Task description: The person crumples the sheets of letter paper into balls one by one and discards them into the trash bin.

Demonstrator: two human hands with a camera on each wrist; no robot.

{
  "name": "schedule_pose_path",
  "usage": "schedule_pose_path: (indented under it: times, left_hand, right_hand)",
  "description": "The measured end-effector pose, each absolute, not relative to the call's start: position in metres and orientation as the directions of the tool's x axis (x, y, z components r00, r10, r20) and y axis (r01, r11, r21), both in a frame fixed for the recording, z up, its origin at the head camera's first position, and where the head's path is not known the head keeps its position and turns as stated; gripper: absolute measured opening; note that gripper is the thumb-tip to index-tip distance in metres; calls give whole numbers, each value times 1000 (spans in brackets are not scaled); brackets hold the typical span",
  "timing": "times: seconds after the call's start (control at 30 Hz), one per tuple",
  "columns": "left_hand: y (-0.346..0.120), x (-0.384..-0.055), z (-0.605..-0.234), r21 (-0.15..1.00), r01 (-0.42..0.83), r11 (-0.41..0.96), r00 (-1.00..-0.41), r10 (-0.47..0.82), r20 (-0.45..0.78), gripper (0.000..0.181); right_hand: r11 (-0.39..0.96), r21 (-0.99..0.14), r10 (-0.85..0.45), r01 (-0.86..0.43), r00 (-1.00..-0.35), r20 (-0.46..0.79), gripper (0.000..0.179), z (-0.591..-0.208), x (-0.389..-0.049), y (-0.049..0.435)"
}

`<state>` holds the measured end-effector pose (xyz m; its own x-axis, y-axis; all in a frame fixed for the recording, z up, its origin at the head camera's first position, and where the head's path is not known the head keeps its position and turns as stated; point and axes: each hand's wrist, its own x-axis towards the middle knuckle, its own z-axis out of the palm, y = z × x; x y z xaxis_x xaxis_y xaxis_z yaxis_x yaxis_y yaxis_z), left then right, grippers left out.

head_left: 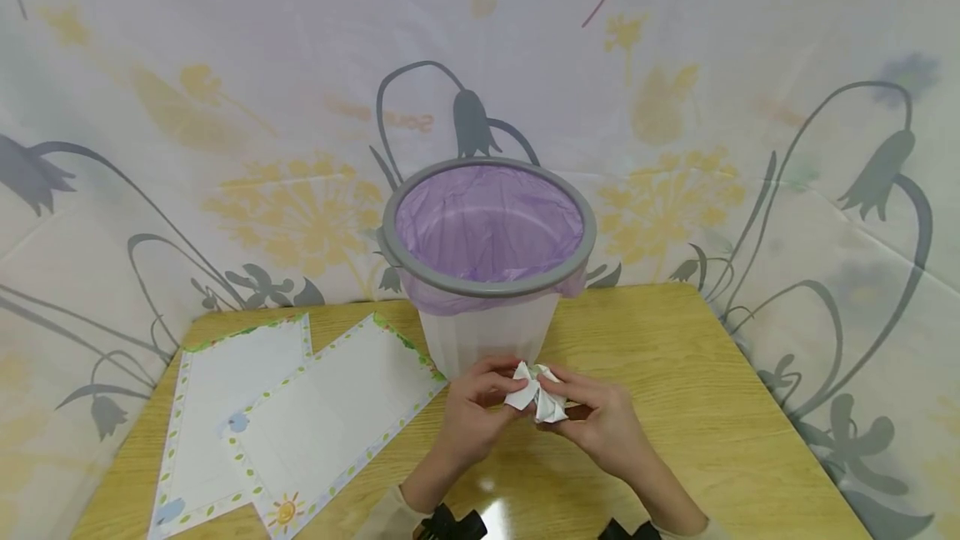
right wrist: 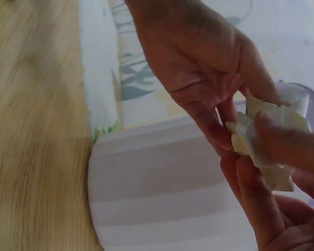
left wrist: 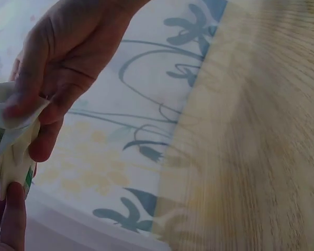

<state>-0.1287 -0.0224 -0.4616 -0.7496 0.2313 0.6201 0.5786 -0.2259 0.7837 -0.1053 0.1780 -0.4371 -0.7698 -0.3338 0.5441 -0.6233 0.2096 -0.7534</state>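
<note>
A crumpled sheet of white paper [head_left: 537, 394] is between the two hands, just in front of the trash can [head_left: 480, 332]. My left hand [head_left: 480, 411] pinches its left side between thumb and fingers. From the other side my right hand [head_left: 600, 419] grips it, thumb on top and fingers beneath. In the right wrist view the crumpled paper [right wrist: 272, 136] shows folded edges and a dotted line. A small green print shows at its lower edge in the left wrist view. The can has a grey rim [head_left: 491, 288] and a purple bag [head_left: 487, 223] lining it.
Two flat sheets with leafy printed borders, a left one [head_left: 217, 407] and one overlapping it [head_left: 337, 415], lie on the wooden table [head_left: 697, 390] left of the can. A flower-patterned cloth [head_left: 300, 65] hangs behind the table and along its sides.
</note>
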Motion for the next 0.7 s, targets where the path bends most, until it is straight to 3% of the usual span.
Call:
schedule_pose_path:
  times: [0.23,0.43,0.7]
  left_hand:
    - [-21,-131,-463,732,643,-226,-713,175,679,19]
    - [-19,-132,-465,709,667,-228,-698,144,702,16]
    - [-19,-132,-470,704,677,-215,-688,155,709,12]
  right_hand:
    - [89,-866,-424,-491,-806,413,45,-438,-106,185]
    - [33,-917,-370,-398,-857,359,49,-438,-106,178]
    - [30,-947,-269,-321,-915,302,39,-437,-104,168]
